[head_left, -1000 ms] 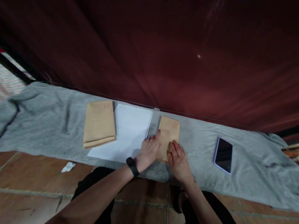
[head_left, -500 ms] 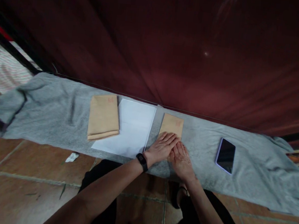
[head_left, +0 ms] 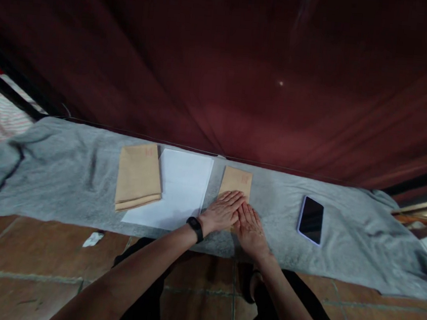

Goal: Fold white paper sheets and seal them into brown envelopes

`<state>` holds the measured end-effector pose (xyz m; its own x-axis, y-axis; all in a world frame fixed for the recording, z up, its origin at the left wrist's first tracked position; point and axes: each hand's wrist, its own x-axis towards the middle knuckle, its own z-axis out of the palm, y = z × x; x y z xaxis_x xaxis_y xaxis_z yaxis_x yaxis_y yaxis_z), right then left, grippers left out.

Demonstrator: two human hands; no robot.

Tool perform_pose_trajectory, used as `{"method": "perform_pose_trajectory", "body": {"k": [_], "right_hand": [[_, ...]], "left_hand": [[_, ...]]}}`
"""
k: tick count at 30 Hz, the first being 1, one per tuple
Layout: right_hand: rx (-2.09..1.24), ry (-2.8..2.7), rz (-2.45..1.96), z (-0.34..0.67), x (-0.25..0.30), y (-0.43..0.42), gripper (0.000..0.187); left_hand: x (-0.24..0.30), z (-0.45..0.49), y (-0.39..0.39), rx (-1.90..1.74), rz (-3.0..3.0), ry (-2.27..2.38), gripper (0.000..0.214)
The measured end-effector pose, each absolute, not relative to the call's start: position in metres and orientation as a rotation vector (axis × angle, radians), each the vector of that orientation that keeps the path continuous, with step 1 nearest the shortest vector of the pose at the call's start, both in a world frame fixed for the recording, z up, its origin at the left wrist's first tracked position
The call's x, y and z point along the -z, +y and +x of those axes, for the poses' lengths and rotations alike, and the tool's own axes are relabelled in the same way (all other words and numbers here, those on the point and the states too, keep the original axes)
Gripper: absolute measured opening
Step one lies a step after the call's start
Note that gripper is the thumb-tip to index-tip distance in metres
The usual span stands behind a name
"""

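A brown paper envelope (head_left: 236, 179) with faint red print lies on the grey cloth in front of me. My left hand (head_left: 225, 210), with a black band on its wrist, rests flat on it, fingers stretched out. My right hand (head_left: 251, 231) lies flat against the left one, its fingers also extended over the envelope's near part. Both palms cover the lower half, so that part is hidden. To the left, a stack of brown envelopes (head_left: 139, 172) overlaps white paper sheets (head_left: 185, 185).
A phone (head_left: 311, 220) in a lilac case lies on the grey cloth (head_left: 277, 207) at the right. A dark red covering (head_left: 222, 79) rises along the far edge. Below is a tiled floor (head_left: 36, 248) with a crumpled white scrap (head_left: 93, 239).
The camera view has shifted slightly, so everything sits a little further left. Both hands remain flat on the envelope, almost unmoved relative to it.
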<state>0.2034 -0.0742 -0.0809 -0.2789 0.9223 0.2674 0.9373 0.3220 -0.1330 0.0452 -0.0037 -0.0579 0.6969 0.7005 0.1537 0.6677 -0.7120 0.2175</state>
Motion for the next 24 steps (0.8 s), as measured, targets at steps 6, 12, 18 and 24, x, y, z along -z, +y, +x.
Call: {"method": "perform_pose_trajectory", "body": {"k": [6,12,18,24], "right_hand": [[0.08,-2.242,-1.706,0.198,0.077,-0.073,0.048],[0.105,-2.203,-1.716,0.195,0.075,-0.071,0.046],[0.117,-2.214,-1.705,0.195,0.07,-0.071,0.049],[0.137,-2.205,-1.693,0.196,0.073,-0.071,0.049]], "left_hand": [[0.058,0.054,0.019,-0.334,2.781,1.188,0.053],[0.056,0.069,0.054,-0.258,2.748,1.246,0.055],[0.056,0.084,0.084,-0.25,2.682,1.4,0.056],[0.063,0.079,0.075,-0.302,2.676,1.48,0.057]]}}
